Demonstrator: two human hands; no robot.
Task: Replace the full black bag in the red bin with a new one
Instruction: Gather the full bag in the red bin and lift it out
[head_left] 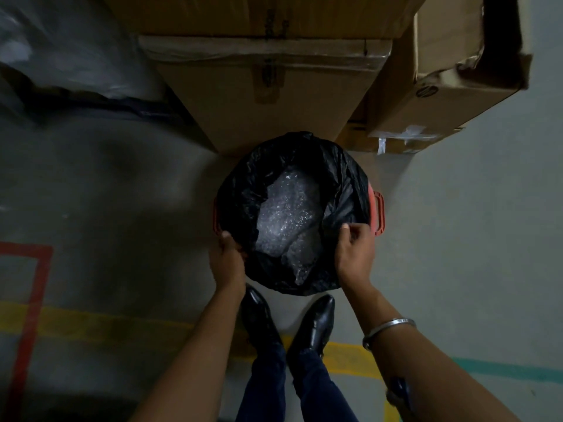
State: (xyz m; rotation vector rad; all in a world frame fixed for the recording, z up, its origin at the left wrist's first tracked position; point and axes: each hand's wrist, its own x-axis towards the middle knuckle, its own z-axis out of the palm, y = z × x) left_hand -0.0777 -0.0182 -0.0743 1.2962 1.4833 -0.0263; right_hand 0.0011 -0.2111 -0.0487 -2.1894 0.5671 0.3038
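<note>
- Left hand [227, 260] grips the black bag [341, 193] edge; fingers curl under, hidden.
- Right hand [355, 254] pinches the bag's rim.
- Red bin [379, 213] mostly covered beyond the fingertips.

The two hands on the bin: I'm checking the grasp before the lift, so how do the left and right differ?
The left hand wraps over the black bag at the near-left rim of the red bin, fingers curled under; the right hand pinches a fold of bag between thumb and fingertips at the near-right. The right forearm carries a metal bangle; the left is bare. Both have a grip on the bag's edge.
</note>
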